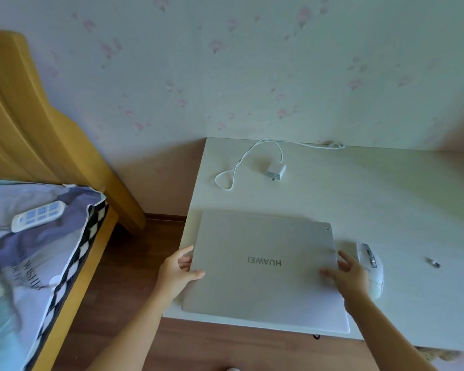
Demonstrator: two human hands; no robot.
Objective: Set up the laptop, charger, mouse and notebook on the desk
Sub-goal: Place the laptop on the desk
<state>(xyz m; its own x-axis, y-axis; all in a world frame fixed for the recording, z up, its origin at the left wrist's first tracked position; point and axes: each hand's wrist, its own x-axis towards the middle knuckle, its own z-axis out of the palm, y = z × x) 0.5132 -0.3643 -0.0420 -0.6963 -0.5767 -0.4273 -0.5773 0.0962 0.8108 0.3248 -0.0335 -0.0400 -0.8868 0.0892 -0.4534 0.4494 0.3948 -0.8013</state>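
Observation:
A closed silver laptop (263, 266) lies flat at the near left corner of the white desk (386, 188), logo upside down to me. My left hand (178, 274) grips its left edge, thumb on the lid. My right hand (346, 277) rests on the lid by its right edge, fingers spread. A white mouse (371, 266) sits just right of the laptop, partly behind my right hand. The white charger brick (276, 171) with its looping cable (236, 167) lies at the back of the desk. No notebook is in view.
A small metal USB dongle (434, 263) lies on the desk right of the mouse. A bed with a yellow wooden headboard (30, 121) stands to the left, a white power strip (38, 216) on its patterned cover. Wooden floor separates bed and desk. Flowered wall behind.

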